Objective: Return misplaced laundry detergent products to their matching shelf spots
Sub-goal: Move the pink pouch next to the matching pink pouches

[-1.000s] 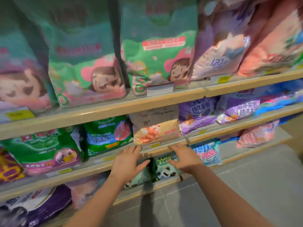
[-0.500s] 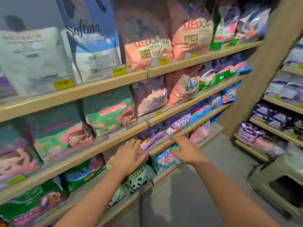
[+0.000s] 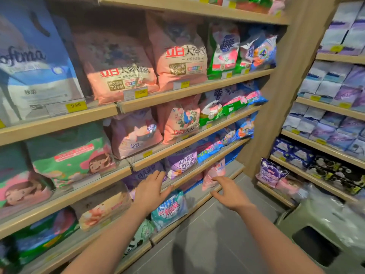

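Wooden shelves (image 3: 189,89) hold bagged laundry detergent. Pink bags (image 3: 122,70) fill an upper shelf, with green and blue bags (image 3: 225,50) to their right. Purple bags (image 3: 182,162) lie on a lower shelf. My left hand (image 3: 151,189) hovers open in front of the purple bags and above a teal bag (image 3: 169,208). My right hand (image 3: 229,191) is open, fingers spread, just below a small pink bag (image 3: 214,173) on the lowest shelf. Neither hand holds anything.
A wooden post (image 3: 284,91) ends this shelf unit. A second unit (image 3: 333,107) with purple and white packs stands at right. A green plastic stool (image 3: 324,234) sits on the grey floor at lower right.
The view has swung up and to the right along the shelves. Both hands shifted right with it, still empty and open, from the beige and green bags to the purple and pink bags.
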Motion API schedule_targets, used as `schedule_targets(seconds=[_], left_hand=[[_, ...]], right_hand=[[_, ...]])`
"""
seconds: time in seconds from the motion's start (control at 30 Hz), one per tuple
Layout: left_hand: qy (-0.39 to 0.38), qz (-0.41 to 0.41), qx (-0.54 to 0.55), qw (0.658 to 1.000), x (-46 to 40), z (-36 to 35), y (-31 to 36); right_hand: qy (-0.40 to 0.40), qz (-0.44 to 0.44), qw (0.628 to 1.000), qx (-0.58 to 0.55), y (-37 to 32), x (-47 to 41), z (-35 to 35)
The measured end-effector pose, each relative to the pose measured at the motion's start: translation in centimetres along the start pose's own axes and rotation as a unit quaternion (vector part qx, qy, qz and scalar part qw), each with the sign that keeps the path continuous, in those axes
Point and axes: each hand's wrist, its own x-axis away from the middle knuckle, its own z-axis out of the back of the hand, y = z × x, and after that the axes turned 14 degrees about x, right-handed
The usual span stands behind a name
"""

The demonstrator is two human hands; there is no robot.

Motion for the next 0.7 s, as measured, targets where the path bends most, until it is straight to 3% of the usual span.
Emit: schedule_targets(seconds=[0.17,0.33,0.7], left_hand=[[0.034,0.034,0.015,0.999,-4.2,-2.7,3.5],[0.084,0.088,0.014,0.992,-6.8,-2.2,3.1],[0.217,0.188,0.001,0.958,-9.7,2.9,-7.0]], right_hand=[[0.009,0.046,0.999,-0.018,4.8,-4.2,2.4],[0.012,0.099,0.995,-0.025,5.2,-9.4,3.4],[0.02,0.231,0.967,-0.104,-6.8,-22.9,2.5]])
